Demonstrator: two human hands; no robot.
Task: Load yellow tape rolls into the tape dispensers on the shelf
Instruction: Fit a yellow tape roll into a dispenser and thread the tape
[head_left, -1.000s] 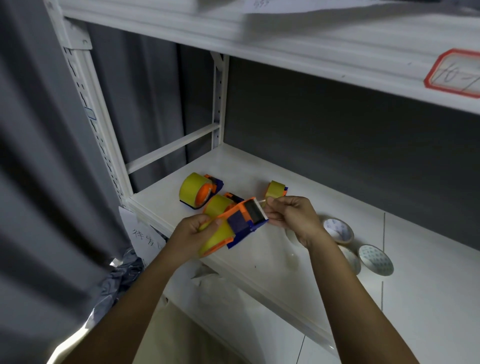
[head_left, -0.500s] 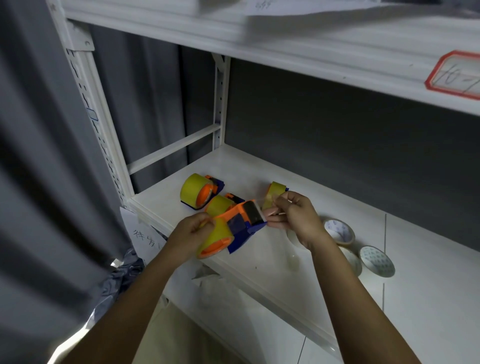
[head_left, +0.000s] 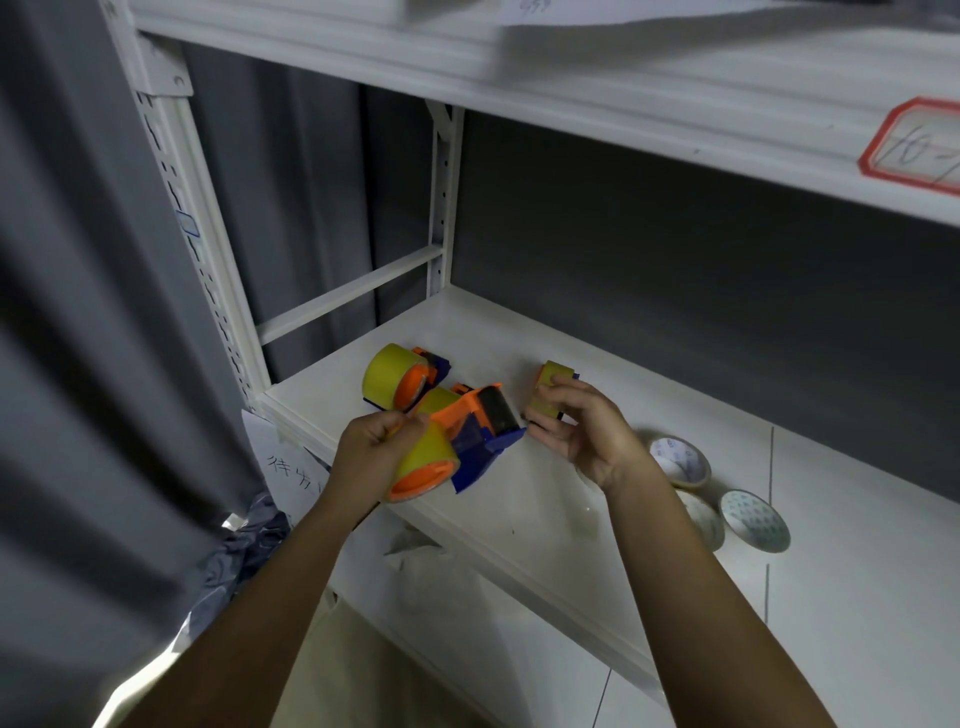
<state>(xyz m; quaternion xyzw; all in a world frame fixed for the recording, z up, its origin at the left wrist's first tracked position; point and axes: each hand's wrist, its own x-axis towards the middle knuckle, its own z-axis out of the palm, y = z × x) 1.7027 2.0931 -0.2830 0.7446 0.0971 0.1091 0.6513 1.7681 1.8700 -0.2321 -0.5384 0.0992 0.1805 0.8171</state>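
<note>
My left hand (head_left: 376, 452) grips an orange and blue tape dispenser (head_left: 480, 428) by its yellow tape roll (head_left: 428, 454), holding it tilted just above the front of the white shelf (head_left: 519, 499). My right hand (head_left: 584, 428) hovers just right of the dispenser's blue tip, fingers loosely curled and spread. Behind its fingers a small yellow roll (head_left: 553, 376) stands on the shelf; I cannot tell whether the hand touches it. Another loaded dispenser (head_left: 397, 382) lies at the shelf's left end, and a further yellow roll (head_left: 441, 400) shows behind the held one.
Three white patterned tape rolls (head_left: 678, 460) lie on the shelf to the right of my right wrist. A handwritten paper label (head_left: 291, 467) hangs off the shelf's front left corner. The upper shelf (head_left: 623, 93) overhangs, and a grey curtain (head_left: 78, 364) closes the left side.
My right hand has left the dispenser's mouth, where it was pinching, and drawn slightly right with its fingers spread. My left hand has turned the dispenser, so the roll's orange hub faces down-front.
</note>
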